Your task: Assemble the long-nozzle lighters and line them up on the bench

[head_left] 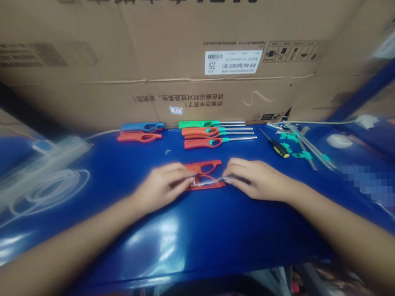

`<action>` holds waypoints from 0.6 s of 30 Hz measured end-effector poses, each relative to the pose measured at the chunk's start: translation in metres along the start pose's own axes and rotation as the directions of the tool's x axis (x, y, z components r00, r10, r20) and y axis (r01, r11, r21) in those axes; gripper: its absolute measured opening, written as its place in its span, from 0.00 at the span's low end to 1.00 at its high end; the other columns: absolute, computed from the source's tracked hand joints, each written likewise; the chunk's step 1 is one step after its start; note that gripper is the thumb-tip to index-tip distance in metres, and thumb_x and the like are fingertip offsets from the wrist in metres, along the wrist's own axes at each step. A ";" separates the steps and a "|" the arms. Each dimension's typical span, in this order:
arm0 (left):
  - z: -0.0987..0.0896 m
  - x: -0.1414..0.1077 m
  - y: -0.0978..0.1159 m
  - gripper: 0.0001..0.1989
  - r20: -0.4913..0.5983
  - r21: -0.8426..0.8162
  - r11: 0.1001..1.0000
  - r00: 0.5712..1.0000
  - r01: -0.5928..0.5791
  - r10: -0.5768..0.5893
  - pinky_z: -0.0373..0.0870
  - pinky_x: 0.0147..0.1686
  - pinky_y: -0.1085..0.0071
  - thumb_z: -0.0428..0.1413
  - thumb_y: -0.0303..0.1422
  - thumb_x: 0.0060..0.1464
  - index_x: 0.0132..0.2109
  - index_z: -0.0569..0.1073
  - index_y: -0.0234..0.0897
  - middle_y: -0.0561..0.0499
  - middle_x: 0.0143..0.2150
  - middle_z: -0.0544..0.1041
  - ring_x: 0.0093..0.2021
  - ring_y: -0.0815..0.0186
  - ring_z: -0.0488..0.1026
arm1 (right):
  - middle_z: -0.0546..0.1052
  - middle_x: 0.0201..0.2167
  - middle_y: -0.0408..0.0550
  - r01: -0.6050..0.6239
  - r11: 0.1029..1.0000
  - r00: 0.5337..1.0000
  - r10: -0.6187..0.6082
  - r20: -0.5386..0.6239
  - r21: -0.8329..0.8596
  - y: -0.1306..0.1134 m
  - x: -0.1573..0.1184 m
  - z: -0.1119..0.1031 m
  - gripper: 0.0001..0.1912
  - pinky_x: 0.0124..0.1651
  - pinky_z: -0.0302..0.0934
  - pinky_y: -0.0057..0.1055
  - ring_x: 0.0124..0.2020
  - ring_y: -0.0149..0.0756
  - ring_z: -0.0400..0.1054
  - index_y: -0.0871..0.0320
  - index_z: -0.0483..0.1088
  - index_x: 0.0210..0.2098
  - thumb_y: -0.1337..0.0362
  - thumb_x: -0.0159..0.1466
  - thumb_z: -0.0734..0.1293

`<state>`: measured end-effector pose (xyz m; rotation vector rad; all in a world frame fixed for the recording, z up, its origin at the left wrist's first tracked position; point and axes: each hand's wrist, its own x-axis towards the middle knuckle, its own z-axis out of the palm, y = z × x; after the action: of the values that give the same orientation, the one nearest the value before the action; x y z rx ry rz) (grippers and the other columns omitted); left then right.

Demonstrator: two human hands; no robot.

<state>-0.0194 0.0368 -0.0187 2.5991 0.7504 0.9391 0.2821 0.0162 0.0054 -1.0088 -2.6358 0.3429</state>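
My left hand (168,184) is closed in a pinch at one end of some thin pale wires (209,181). At their other end, the fingers of my right hand (247,176) are pinched together. Something dark and slim shows between the fingers of each hand, too blurred to name. Beneath the wires lie two red lighter handle halves, a far one (213,165) and a near one (212,186), their left ends partly hidden by my left hand.
Behind are several gas lighters with metal tubes (234,139), plus a blue handle (136,127) and a red handle (131,137). A screwdriver (278,147), loose metal tubes (310,148) and green parts (290,137) lie right. A coiled white cable (52,189) lies left; a cardboard box (115,68) stands behind.
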 end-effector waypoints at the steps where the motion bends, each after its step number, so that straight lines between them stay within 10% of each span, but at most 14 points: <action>1: 0.000 0.000 0.000 0.12 0.003 -0.005 1.000 1.000 -0.002 0.002 0.78 0.43 0.71 0.56 0.29 0.65 0.52 0.80 0.38 0.46 0.44 0.82 0.42 0.65 0.80 | 0.76 0.44 0.50 0.009 1.000 1.000 -0.009 -0.002 -0.006 0.001 0.000 0.000 0.11 0.38 0.64 0.31 0.39 0.36 0.72 0.55 0.72 0.46 0.61 0.73 0.59; 18: 0.001 0.000 0.000 0.08 0.028 -0.016 0.999 0.999 -0.037 0.038 0.76 0.43 0.73 0.58 0.26 0.64 0.47 0.80 0.33 0.47 0.41 0.80 0.40 0.67 0.79 | 0.75 0.36 0.46 0.026 1.000 0.996 -0.026 0.089 0.004 -0.009 -0.005 -0.005 0.14 0.35 0.56 0.28 0.33 0.31 0.68 0.55 0.78 0.49 0.63 0.72 0.61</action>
<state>-0.0183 0.0368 -0.0192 2.6157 0.6868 0.9125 0.2818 0.0073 0.0122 -0.9787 -2.7244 0.3947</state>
